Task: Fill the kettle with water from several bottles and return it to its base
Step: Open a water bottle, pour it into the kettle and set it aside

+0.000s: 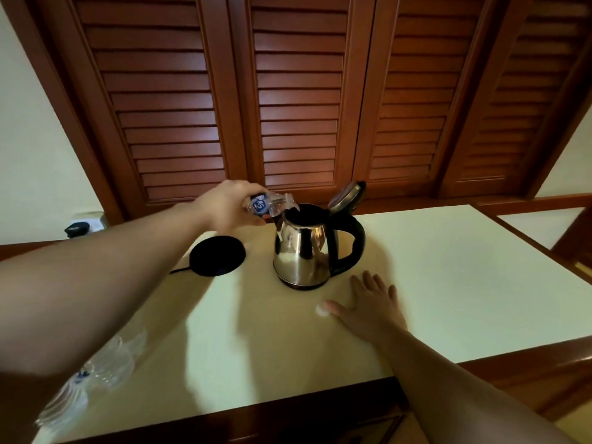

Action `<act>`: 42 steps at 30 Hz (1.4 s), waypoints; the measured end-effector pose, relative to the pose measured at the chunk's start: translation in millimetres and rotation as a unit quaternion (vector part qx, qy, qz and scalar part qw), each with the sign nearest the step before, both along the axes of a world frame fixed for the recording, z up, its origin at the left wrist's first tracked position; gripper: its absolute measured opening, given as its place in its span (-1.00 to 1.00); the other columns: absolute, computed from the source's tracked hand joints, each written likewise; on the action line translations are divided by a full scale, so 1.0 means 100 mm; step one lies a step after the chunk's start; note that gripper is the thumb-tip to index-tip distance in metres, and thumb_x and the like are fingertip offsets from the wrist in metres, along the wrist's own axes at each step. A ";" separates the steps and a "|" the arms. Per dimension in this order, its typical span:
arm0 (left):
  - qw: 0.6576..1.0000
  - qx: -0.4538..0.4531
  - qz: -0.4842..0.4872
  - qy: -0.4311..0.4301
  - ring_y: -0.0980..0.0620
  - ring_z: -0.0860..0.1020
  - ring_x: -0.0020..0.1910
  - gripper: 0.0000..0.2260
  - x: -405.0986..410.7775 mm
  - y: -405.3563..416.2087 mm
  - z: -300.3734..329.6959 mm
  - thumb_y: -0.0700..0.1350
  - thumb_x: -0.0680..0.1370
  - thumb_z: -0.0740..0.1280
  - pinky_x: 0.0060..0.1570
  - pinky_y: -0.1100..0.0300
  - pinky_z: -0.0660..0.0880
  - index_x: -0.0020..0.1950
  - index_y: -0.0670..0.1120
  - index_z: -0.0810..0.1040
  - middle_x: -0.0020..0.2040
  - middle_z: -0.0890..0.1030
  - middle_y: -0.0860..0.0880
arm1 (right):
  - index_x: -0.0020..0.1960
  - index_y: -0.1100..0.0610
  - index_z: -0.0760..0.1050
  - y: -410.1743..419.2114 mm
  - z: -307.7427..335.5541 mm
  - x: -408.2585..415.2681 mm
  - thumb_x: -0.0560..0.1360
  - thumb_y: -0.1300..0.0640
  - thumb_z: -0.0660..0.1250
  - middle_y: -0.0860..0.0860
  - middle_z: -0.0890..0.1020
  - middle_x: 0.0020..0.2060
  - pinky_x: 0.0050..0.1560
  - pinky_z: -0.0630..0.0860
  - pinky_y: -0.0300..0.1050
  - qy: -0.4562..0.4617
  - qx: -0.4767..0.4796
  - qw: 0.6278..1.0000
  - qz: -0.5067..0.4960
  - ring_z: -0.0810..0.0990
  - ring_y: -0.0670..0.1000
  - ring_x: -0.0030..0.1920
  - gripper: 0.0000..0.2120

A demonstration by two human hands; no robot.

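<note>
Wooden louvred doors (298,100) run along the back, w/ a cream countertop (448,283) in front carrying everything. Going left to right: at the near left corner, half under the forearm, lie a few clear plastic bottles (105,370). Look empty, prob already poured, but blurry so can't swear to it. Further back near the left edge sits the black base (217,255) w/ its cord trailing off left. Nothing on it.

Left hand (229,203) grips a small bottle (269,205) w/ a blue label, fingers curled round it, tipped so the neck points down into the open mouth of the kettle (304,248). So imo we're mid-pour. Can't tell how much water is left in it or how full the kettle is.

Kettle stands on the counter roughly mid-surface toward the back edge, just right of the base, not on it. Lid (346,197) is flipped up, handle faces right.

Right hand (368,302) rests flat on the counter just in front of the kettle, fingers spread, holding nothing. Small white cap (321,309) sits at the thumb tip.

Next, prob: finish the pour, put the bottle down, shut the lid, take the handle and lift the kettle left onto the base. Path looks open; cord and lid are the only fiddly bits.
</note>
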State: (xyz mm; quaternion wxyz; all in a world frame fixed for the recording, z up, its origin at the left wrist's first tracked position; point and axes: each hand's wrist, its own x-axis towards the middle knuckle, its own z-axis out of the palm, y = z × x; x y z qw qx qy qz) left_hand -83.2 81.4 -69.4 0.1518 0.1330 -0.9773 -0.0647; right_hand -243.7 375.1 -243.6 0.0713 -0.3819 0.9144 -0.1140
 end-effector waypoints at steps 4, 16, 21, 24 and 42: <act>0.998 -0.050 -0.018 -0.017 0.04 0.52 0.04 -0.46 0.00 -0.08 0.16 0.05 0.44 0.59 0.06 0.16 0.40 0.39 0.01 0.56 0.12 0.63 -0.02 | 0.67 0.00 0.06 0.00 -0.01 -0.01 0.33 -0.70 -0.07 0.06 0.02 0.68 0.63 -0.14 0.24 0.004 -0.001 1.000 -0.003 -0.09 0.11 0.67 0.13; 0.990 -0.108 -0.029 -0.088 -0.03 0.50 0.09 -0.46 -0.12 -0.10 0.55 0.05 0.49 0.55 0.08 0.10 0.41 0.43 -0.01 0.52 0.15 0.57 -0.05 | 0.66 -0.04 0.10 0.00 -0.02 -0.02 0.30 -0.71 -0.06 0.03 0.04 0.68 0.63 -0.12 0.23 -0.001 -0.011 1.000 -0.008 -0.07 0.09 0.67 0.13; 0.986 -0.128 -0.032 -0.100 0.00 0.46 0.07 -0.43 -0.17 -0.10 0.59 0.07 0.48 0.55 0.09 0.11 0.39 0.46 0.01 0.50 0.18 0.56 -0.04 | 0.66 -0.04 0.11 -0.01 -0.02 -0.02 0.30 -0.71 -0.06 0.02 0.04 0.68 0.63 -0.12 0.23 0.000 -0.012 1.000 -0.011 -0.07 0.09 0.67 0.13; 0.983 -0.137 -0.035 -0.114 0.02 0.45 0.03 -0.43 -0.20 -0.08 0.60 0.08 0.47 0.55 0.09 0.08 0.45 0.44 0.00 0.51 0.14 0.55 -0.03 | 0.66 -0.05 0.11 -0.01 -0.02 -0.02 0.29 -0.71 -0.06 0.01 0.05 0.68 0.63 -0.11 0.22 0.003 -0.011 1.000 -0.013 -0.06 0.09 0.67 0.13; 0.966 -0.192 -0.047 -0.168 -0.06 0.55 0.15 -0.38 -0.33 0.07 0.72 0.09 0.44 0.57 0.19 -0.05 0.54 0.46 0.01 0.51 0.20 0.60 -0.04 | 0.66 -0.05 0.13 -0.01 -0.01 -0.01 0.10 -0.78 -0.24 0.01 0.07 0.67 0.63 -0.12 0.20 0.002 -0.022 1.000 -0.021 -0.04 0.08 0.66 0.31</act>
